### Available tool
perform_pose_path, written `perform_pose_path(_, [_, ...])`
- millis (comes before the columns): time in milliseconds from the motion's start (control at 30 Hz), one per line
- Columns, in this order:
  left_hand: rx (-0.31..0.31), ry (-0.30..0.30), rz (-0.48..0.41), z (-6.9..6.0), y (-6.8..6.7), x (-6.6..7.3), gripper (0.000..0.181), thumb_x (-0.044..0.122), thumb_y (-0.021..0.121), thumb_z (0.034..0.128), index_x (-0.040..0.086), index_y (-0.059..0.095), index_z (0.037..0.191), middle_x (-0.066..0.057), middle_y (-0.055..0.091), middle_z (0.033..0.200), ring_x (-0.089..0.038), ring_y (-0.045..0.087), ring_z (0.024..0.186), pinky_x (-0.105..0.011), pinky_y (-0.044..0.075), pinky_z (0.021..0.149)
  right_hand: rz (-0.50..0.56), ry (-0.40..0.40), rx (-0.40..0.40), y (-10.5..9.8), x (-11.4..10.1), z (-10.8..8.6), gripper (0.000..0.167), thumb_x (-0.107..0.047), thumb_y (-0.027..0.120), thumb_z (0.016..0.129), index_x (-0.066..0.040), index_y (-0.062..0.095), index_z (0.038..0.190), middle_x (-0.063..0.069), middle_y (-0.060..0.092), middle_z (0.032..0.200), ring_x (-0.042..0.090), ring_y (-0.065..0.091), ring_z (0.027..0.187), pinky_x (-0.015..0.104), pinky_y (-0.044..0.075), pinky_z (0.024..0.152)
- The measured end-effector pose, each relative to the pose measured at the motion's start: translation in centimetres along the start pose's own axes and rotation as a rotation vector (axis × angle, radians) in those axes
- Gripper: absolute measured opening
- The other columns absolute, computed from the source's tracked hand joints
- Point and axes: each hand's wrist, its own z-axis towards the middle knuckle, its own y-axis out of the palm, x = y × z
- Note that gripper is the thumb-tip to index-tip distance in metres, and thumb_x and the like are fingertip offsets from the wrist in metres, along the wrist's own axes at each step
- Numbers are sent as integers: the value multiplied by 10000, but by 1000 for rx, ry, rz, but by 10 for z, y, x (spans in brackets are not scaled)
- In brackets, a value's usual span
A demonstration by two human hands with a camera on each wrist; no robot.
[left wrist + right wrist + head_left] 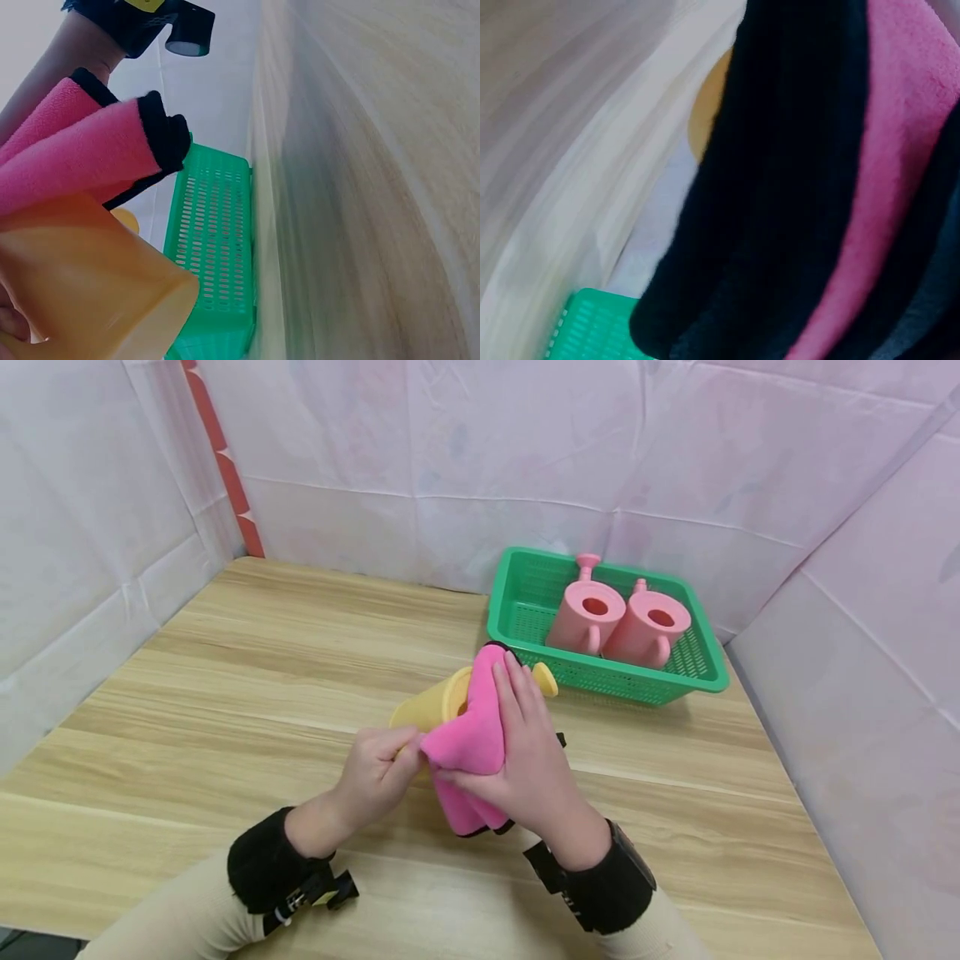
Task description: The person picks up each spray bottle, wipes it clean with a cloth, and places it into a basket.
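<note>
A yellow watering can [429, 706] is tilted above the table, its round spout head [546, 680] pointing right. My left hand [378, 775] grips its handle, which the fingers mostly hide; in the left wrist view, the can's body [90, 277] fills the lower left. A pink cloth with dark edging [472, 735] covers part of the can's top. My right hand [528, 752] presses the cloth against the can with its fingers straight and its thumb spread to the left. Folds of the cloth [900, 150] fill much of the right wrist view.
Behind the hands, a green basket [600, 672] stands at the table's back right. Two pink watering cans [573, 622] sit in it side by side. Pale sheets [450, 452] enclose the wooden table [225, 693] at the back and sides.
</note>
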Motion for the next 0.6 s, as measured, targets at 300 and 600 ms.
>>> perform_pose_path(300, [34,-150,-72,-3,-1,1,421,192,438,980,116,393,568,24,360,502,-47,309,460,-180,264,396,-4,-40,73,5,2,-3,997,-518,724,714,-11,269,1442,143,252,1495,300,219,1369,489,261,1057])
perform_pose_path(600, [23,-138,-87,-1,-1,2,394,122,431,970,105,417,576,23,372,505,-61,316,450,-188,266,383,-117,-226,278,17,-9,-4,713,-537,484,875,68,510,1252,236,459,1335,424,373,1260,562,264,1026])
